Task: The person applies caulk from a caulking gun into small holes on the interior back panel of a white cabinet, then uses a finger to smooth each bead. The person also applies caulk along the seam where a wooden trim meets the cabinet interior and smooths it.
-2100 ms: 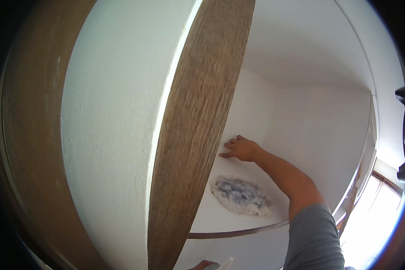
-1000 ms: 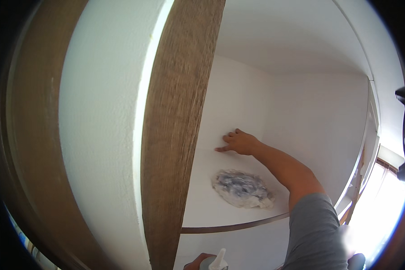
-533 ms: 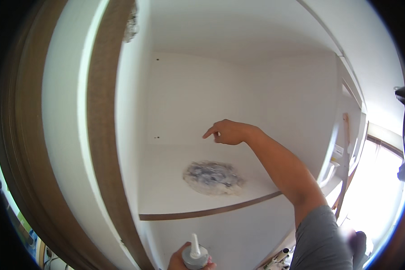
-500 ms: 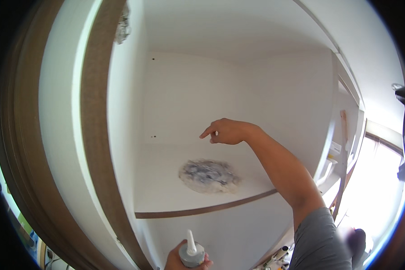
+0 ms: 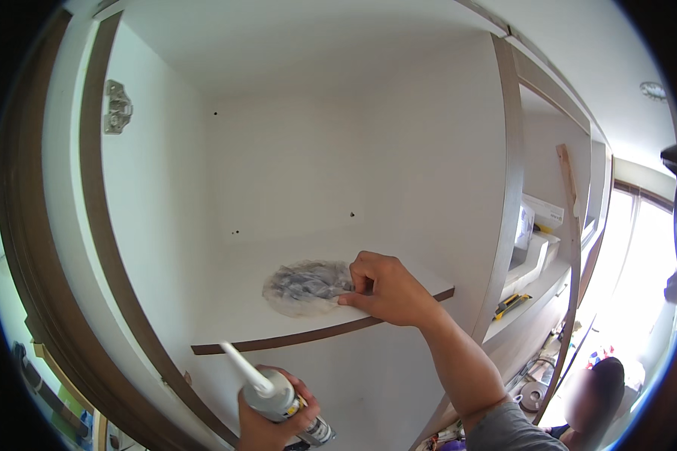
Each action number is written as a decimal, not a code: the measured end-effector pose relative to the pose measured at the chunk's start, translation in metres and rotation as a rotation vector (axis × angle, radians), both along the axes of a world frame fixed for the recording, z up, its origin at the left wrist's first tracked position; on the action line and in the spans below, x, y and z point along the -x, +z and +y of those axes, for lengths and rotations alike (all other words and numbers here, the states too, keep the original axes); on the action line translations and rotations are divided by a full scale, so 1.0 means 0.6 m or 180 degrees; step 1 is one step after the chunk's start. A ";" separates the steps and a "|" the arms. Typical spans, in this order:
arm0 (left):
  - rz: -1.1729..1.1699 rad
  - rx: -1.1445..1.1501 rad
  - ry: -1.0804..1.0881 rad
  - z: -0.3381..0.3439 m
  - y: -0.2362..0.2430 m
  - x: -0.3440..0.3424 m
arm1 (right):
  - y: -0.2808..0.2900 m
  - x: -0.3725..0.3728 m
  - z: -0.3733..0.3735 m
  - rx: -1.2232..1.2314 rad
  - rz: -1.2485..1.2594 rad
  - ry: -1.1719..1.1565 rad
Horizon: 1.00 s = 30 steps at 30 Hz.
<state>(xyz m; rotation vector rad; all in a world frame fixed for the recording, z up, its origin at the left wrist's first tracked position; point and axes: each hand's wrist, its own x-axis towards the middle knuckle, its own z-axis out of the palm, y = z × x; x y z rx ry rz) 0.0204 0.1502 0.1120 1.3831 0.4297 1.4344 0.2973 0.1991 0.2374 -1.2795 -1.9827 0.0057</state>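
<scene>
My left hand [image 5: 267, 428], at the lower middle, is wrapped round a sealant cartridge [image 5: 282, 395]. The cartridge is grey with a printed label, and its long white nozzle tilts up to the left, apart from the shelf front. On the white shelf [image 5: 222, 327] with its brown front edge lies a flattened heap of crumpled, see-through plastic [image 5: 305, 287] with grey smears. My right hand [image 5: 387, 289] reaches in from the right, its fingers curled and pinched at the plastic's right edge. The exact grip of the fingertips is partly hidden.
Around the shelf stand the white cabinet's walls; a metal hinge [image 5: 118, 107] sits on the left one. At right, another compartment holds white boxes [image 5: 530, 259] and a yellow-black utility knife [image 5: 511, 306]. Another person [image 5: 598, 398] is at the lower right, near a bright window [image 5: 643, 248].
My right hand has come down from above the shelf and closed at the plastic's edge. My left hand has raised the cartridge and tilted its nozzle left. The view has shifted.
</scene>
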 end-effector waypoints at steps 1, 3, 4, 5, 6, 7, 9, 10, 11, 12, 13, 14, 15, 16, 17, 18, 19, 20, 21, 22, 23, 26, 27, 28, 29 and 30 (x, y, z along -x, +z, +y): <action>-0.0073 -0.0015 0.0129 -0.003 0.010 -0.004 | -0.002 0.000 -0.005 -0.0050 -0.0014 -0.0084; 0.0014 -0.0216 0.0187 -0.005 0.032 -0.007 | -0.011 0.005 -0.007 -0.0315 0.0445 0.0112; 0.0018 -0.0288 0.0163 -0.006 0.042 -0.009 | -0.014 0.009 -0.004 -0.0359 0.0619 0.0181; 0.0018 -0.0371 0.0144 -0.010 0.051 -0.010 | -0.017 0.011 -0.001 -0.0418 0.0580 0.0409; 0.0041 -0.0317 0.0417 -0.013 0.058 -0.013 | -0.017 0.009 0.001 -0.0408 0.0494 0.0560; 0.0033 -0.0374 0.0494 -0.015 0.066 -0.016 | -0.015 0.005 0.005 -0.0255 0.0352 0.0456; -0.0039 -0.0376 0.0661 -0.021 0.079 -0.022 | -0.015 -0.006 0.000 -0.0107 0.0327 0.0431; 0.0102 -0.0479 0.0744 -0.020 0.086 -0.024 | -0.015 -0.009 -0.002 0.0022 0.0266 0.0272; 0.0186 -0.0632 0.0865 -0.018 0.092 -0.027 | -0.015 -0.010 -0.006 0.0006 0.0370 0.0326; 0.0276 -0.0779 0.0988 -0.017 0.098 -0.029 | -0.016 -0.010 -0.009 -0.0028 0.0471 0.0324; 0.0363 -0.0929 0.1127 -0.015 0.102 -0.032 | -0.019 -0.010 -0.011 -0.0092 0.0586 0.0411; 0.0522 -0.0925 0.1279 -0.015 0.106 -0.034 | -0.021 -0.010 -0.011 -0.0083 0.0484 0.0351; 0.0587 -0.0891 0.1447 -0.014 0.108 -0.038 | -0.023 -0.009 -0.009 -0.0106 0.0397 0.0376; 0.0646 -0.0850 0.1612 -0.012 0.109 -0.041 | -0.027 -0.010 -0.007 -0.0128 0.0333 0.0381; 0.0686 -0.0815 0.1789 -0.011 0.109 -0.046 | -0.031 -0.011 -0.004 -0.0111 0.0322 0.0485; 0.0670 -0.0760 0.1775 -0.008 0.108 -0.050 | -0.035 -0.012 -0.001 -0.0108 0.0327 0.0582; 0.0651 -0.0720 0.1771 -0.004 0.109 -0.054 | -0.038 -0.012 0.002 -0.0117 0.0348 0.0652; 0.0634 -0.0677 0.1759 0.000 0.108 -0.057 | -0.040 -0.013 0.004 -0.0254 0.0189 0.0828; 0.0723 -0.0678 0.1638 0.004 0.107 -0.061 | -0.041 -0.014 0.004 -0.0413 0.0022 0.0971; 0.0802 -0.0688 0.1525 0.008 0.106 -0.064 | -0.039 -0.015 0.004 -0.0542 -0.0163 0.1105; 0.0874 -0.0690 0.1420 0.012 0.104 -0.067 | -0.037 -0.016 0.003 -0.0513 -0.0120 0.1155; 0.0998 -0.0590 0.1257 0.019 0.095 -0.070 | -0.026 -0.021 -0.004 -0.0187 0.0031 0.1239; 0.1014 -0.0525 0.1195 0.020 0.092 -0.070 | -0.023 -0.022 -0.007 -0.0029 0.0134 0.1243; 0.0980 -0.0599 0.1272 0.022 0.088 -0.071 | -0.021 -0.023 -0.010 0.0137 0.0231 0.1237; 0.0921 -0.0586 0.1305 0.022 0.084 -0.072 | -0.019 -0.025 -0.012 0.0196 0.0240 0.1153; 0.0864 -0.0581 0.1335 0.024 0.082 -0.072 | -0.018 -0.026 -0.014 0.0248 0.0251 0.1065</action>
